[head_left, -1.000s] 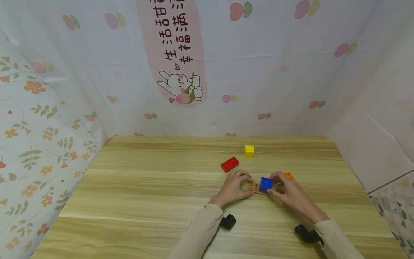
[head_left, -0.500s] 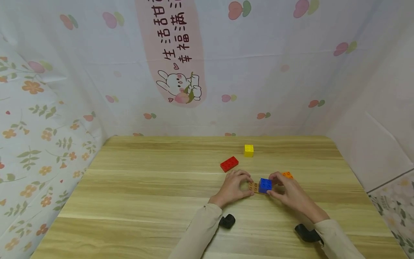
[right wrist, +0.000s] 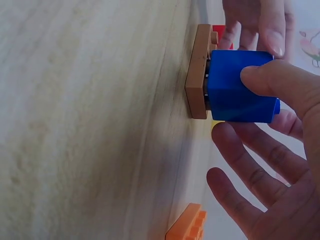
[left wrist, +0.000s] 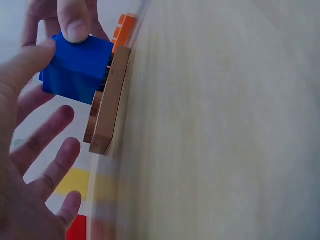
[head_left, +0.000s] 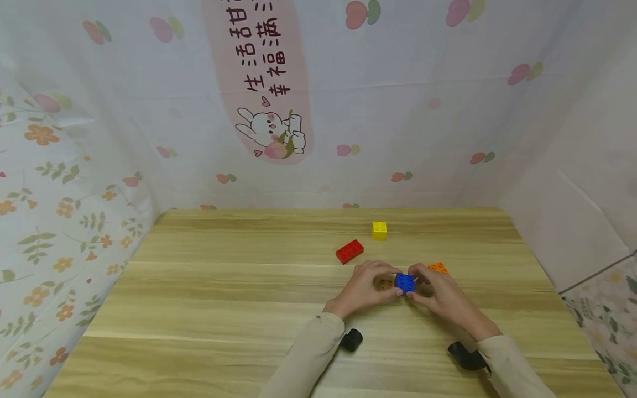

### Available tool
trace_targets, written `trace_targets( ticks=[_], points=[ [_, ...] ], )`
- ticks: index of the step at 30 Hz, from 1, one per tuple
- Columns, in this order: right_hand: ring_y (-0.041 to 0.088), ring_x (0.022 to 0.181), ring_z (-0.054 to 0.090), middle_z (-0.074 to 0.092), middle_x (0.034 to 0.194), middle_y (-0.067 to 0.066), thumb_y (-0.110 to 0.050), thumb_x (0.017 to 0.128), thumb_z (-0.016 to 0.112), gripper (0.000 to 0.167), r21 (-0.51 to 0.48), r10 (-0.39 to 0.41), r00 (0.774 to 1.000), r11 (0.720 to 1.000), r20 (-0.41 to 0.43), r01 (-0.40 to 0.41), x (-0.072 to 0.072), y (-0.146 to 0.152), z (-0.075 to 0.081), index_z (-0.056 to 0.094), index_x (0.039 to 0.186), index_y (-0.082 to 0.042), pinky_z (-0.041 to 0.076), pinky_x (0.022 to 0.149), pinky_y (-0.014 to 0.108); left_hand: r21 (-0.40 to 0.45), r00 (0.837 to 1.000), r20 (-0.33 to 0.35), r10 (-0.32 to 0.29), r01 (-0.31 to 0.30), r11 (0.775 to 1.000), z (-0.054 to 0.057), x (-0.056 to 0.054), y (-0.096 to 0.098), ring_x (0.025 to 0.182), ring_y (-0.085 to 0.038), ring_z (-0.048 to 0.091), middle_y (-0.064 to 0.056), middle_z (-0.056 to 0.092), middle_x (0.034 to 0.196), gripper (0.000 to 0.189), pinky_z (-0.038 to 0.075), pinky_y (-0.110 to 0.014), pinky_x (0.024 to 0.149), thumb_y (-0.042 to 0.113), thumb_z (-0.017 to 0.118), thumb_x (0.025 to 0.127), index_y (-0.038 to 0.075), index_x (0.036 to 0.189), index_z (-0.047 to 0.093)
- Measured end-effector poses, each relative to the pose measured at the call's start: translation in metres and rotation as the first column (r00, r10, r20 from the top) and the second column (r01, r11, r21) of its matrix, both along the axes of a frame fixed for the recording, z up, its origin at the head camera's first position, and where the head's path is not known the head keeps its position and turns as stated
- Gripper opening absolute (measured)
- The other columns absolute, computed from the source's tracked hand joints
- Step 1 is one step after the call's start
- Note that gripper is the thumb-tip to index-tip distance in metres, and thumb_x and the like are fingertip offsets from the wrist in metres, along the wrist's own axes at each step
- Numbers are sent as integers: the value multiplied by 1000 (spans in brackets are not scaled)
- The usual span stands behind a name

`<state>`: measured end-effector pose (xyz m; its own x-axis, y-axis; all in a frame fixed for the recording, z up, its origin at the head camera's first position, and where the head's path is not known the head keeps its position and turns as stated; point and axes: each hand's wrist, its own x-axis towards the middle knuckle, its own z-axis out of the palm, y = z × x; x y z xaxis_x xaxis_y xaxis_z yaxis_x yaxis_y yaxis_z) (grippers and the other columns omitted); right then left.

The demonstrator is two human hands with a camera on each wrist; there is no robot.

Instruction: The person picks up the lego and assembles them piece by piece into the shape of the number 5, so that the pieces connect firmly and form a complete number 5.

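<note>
A blue brick (head_left: pixel 405 283) sits over one end of a brown, lower brick (left wrist: pixel 111 102) lying on the table. In the right wrist view a narrow dark gap shows between the blue brick (right wrist: pixel 240 90) and the brown brick (right wrist: pixel 197 75). My left hand (head_left: pixel 364 286) pinches the blue brick from the left, thumb on its near side and a finger behind; its remaining fingers are spread. From the other side my right hand (head_left: pixel 444 292) pinches the same brick between thumb and forefinger. The brown brick's bare studs show left of the blue one.
An orange brick (head_left: pixel 438 268) lies just behind the right hand. Farther back are a red brick (head_left: pixel 350 251) and a yellow brick (head_left: pixel 380 231) on the wooden table (head_left: pixel 224 287). Patterned cloth (head_left: pixel 428 132) hangs behind the table.
My left hand has moved from the brown brick's end to the blue brick and now pinches it too. The right hand keeps its hold. The whole view has shifted slightly.
</note>
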<state>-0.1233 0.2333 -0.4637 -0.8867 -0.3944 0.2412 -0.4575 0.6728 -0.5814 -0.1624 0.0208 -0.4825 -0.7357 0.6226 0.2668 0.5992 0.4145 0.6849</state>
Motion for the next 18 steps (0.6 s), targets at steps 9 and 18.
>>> trace_targets(
  ticks=[9,18],
  points=[
    [19,83,64,64,97,2,-7,77,75,34,18,-11,1000,1000,9,11,0,0,0,56,106,-10,52,72,38,60,1000,26,-17,15,998,-2,-2,2,98,-6,52,14,64,108,35,35,-24,87,38,66,85,19,114,67],
    [27,87,66,65,102,10,-7,79,73,34,-4,-9,1000,1000,22,9,1,1,-1,56,108,-9,52,72,41,75,996,77,-42,36,997,-4,-5,3,98,-7,53,12,64,107,35,39,-20,85,35,66,85,17,115,66]
  ],
)
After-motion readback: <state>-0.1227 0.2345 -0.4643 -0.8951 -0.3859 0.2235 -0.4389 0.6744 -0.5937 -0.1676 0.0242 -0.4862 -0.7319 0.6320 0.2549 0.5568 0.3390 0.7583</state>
